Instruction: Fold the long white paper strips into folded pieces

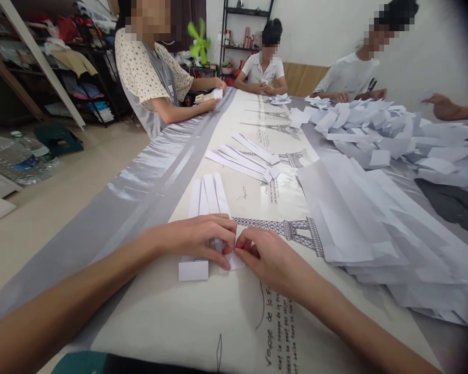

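Observation:
My left hand (203, 234) lies over several white paper strips (207, 195) on the printed tablecloth, its thumb and fingers closed around the end of one paper strip (231, 263). Close beside it, my right hand (271, 257) pinches the right edge of that same strip between thumb and forefinger. Part of the strip is hidden under the fingers. A small white rectangle of paper (194, 270) sits just below my left hand. Farther up the table, more strips (242, 160) are fanned out, with short folded ends at the right.
To the right lies a large stack of white paper sheets (347, 213), with a heap of loose paper pieces (378, 127) behind it. Co-workers sit around the table; one person (156, 78) at the left holds a small stack. Water bottles (27, 156) stand on the floor.

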The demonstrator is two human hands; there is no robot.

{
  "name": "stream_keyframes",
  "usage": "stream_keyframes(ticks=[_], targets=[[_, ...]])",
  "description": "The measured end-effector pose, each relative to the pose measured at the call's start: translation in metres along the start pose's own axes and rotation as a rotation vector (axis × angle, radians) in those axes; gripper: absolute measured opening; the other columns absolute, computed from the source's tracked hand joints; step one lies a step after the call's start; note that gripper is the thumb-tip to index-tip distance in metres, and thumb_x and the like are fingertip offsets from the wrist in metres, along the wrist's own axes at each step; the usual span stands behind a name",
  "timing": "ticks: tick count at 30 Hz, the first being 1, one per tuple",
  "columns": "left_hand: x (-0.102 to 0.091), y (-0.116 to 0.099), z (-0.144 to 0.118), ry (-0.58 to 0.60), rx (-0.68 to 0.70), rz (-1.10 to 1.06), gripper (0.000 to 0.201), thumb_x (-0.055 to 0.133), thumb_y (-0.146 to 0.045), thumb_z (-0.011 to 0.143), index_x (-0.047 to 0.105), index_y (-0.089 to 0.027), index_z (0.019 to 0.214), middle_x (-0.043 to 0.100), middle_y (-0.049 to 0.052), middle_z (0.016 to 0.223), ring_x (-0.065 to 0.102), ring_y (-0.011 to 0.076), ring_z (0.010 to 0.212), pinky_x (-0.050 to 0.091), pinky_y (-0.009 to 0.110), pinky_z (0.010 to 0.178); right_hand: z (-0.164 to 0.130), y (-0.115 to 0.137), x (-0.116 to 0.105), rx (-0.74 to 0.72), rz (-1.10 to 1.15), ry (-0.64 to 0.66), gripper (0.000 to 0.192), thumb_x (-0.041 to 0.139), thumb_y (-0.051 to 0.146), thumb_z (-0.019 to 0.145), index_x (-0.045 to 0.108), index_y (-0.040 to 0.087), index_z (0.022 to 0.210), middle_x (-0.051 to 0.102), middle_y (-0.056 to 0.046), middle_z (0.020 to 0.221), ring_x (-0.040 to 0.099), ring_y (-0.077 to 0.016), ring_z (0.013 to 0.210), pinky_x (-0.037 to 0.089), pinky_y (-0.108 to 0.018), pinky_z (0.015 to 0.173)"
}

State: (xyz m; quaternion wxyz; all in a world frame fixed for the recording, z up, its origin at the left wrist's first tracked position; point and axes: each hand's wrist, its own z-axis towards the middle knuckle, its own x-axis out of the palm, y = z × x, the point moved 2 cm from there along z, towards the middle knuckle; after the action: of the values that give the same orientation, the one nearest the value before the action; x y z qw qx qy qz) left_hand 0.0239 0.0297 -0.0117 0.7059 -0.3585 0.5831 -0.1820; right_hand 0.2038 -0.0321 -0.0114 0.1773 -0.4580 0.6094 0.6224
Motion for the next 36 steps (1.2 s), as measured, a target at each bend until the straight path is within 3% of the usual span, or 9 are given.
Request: stream_keyframes(ticks=[12,18,28,36], targets=[[0.001,0.004,0.001,-0.01,0.015,0.015,0.032,0.073,-0.048,0.086,0.058,-0.021,0.078,0.061,0.003,0.091,0.053,0.0202,0.092,0.042,0.03,0.079,0.001,0.004,-0.003,0.004,-0.048,-0.016,0.016,0.052,0.016,0.091,0.055,0.02,0.076,0.065,-0.001,0.083,0.056,-0.0172,0.076,0.038,-0.03,0.064],[0.002,0.002,0.002,-0.022,0.007,0.009,0.031,0.076,-0.042,0.084,0.057,-0.02,0.076,0.061,0.002,0.09,0.054,0.0196,0.091,0.041,0.03,0.079,-0.003,-0.005,-0.013,-0.029,0.083,0.115,0.01,0.065,0.028,0.087,0.057,0.023,0.085,0.061,0.004,0.072,0.053,-0.0131,0.064,0.037,-0.026,0.056],[0.004,0.0,0.001,-0.045,0.011,0.024,0.033,0.073,-0.043,0.087,0.053,-0.02,0.075,0.06,0.002,0.09,0.054,0.0202,0.093,0.041,0.032,0.084,0.002,-0.005,-0.01,-0.124,-0.046,0.059,0.017,0.054,0.02,0.093,0.056,0.022,0.077,0.051,0.005,0.065,0.045,-0.0134,0.062,0.034,-0.028,0.058],[0.004,-0.004,0.002,-0.056,-0.013,0.007,0.028,0.074,-0.034,0.087,0.054,-0.02,0.073,0.061,0.001,0.09,0.055,0.0202,0.094,0.041,0.032,0.084,0.0,-0.007,-0.011,-0.097,-0.033,0.025,0.013,0.055,0.022,0.092,0.057,0.022,0.079,0.06,0.002,0.071,0.052,-0.0149,0.068,0.037,-0.029,0.06]])
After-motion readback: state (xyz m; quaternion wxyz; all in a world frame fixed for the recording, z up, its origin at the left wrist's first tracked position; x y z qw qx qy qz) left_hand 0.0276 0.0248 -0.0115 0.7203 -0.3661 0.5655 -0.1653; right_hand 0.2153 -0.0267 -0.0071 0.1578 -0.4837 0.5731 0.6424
